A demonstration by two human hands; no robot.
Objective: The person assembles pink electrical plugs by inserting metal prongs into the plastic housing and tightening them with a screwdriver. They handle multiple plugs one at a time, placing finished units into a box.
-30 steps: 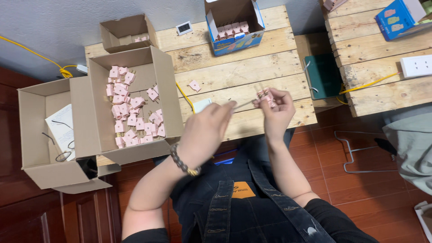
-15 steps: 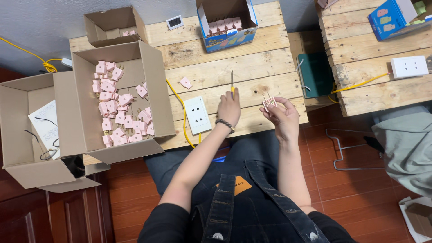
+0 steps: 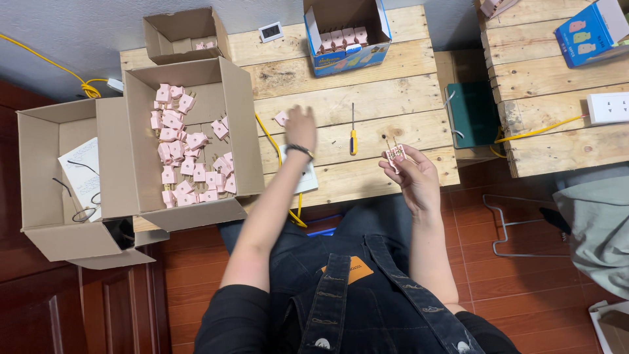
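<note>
Small pink plug [image 3: 395, 155], squarish body with two thin metal prongs, pinched in the fingertips of the right hand [image 3: 411, 176] just over the near edge of the wooden pallet table [image 3: 393, 78]. Prongs sticking up and away from the body, so long axis roughly front-to-back, tilted a touch left. Right hand closed around it, thumb and fingers curled.

Left hand [image 3: 301, 128] stretched out flat-ish over the boards, fingers loose and gripping nothing, tips right beside a loose pink plug piece [image 3: 281, 118] lying on the table; touching or not, can't tell, bit blurry. Yellow-handled screwdriver [image 3: 352, 134] lying between the two hands, shaft pointing away. White socket block [image 3: 306, 177] partly hidden under the left forearm. Further left, big cardboard box [image 3: 239, 118] full of matching pink plugs. Blue box [image 3: 347, 59] at the far edge, more pink pieces inside.
</note>
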